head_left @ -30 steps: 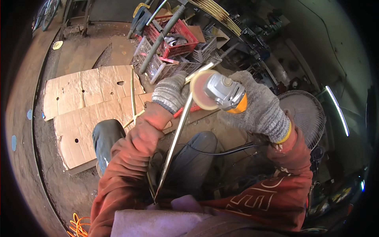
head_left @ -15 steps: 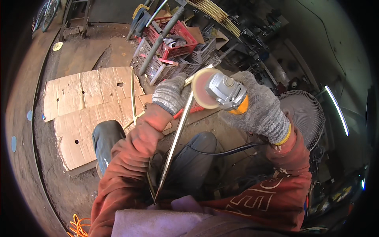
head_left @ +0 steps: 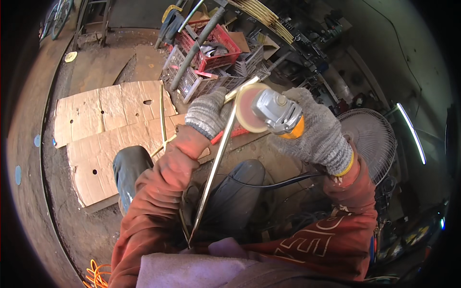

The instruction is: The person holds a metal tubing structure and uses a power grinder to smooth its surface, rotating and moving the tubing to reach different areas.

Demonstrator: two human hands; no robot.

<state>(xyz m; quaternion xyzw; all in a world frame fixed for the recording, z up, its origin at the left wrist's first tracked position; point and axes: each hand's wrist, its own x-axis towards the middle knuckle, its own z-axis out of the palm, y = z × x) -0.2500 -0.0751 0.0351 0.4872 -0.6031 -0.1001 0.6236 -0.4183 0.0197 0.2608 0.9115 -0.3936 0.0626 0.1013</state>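
Head view: your gloved left hand (head_left: 205, 114) is closed around a shiny metal frame (head_left: 214, 170), whose long bar slants down toward your lap. Your gloved right hand (head_left: 314, 129) grips an angle grinder (head_left: 278, 113), its disc (head_left: 248, 106) at the frame's upper corner; contact is unclear.

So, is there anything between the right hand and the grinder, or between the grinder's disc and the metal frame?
Only a grey knitted glove lies between the right hand and the grinder. Nothing visible stands between the disc and the metal frame; they overlap in view, but contact cannot be confirmed.
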